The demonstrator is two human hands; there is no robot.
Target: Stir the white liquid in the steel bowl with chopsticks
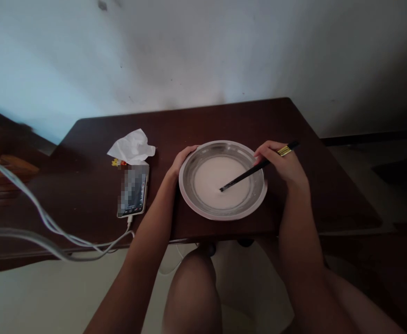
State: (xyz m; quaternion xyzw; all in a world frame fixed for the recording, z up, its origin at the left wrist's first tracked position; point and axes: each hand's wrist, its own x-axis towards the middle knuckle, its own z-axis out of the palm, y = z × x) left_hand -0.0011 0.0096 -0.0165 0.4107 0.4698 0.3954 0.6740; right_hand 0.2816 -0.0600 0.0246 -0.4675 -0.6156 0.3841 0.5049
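Note:
A wide metal bowl [220,216] stands on the table, with a smooth, whitish liquid [220,169] in it. My left hand [184,158] grips the bowl's left side at the rim, its fingers partly hidden behind the edge. Between the fingers of my right hand [280,161], above the bowl's right rim, are black chopsticks [243,175] with gold bands near the top. They slant down to the left, close together, so I cannot tell both apart. Their whitened tips reach the liquid near the middle of the bowl.
Left of the bowl lies a phone [134,190] with a white charging cable [45,218] running off left. Behind it are a crumpled white tissue [134,144] and a small yellow-and-red item [115,162]. The dark table [203,123] meets a pale wall [196,55]; my knees are below its front edge.

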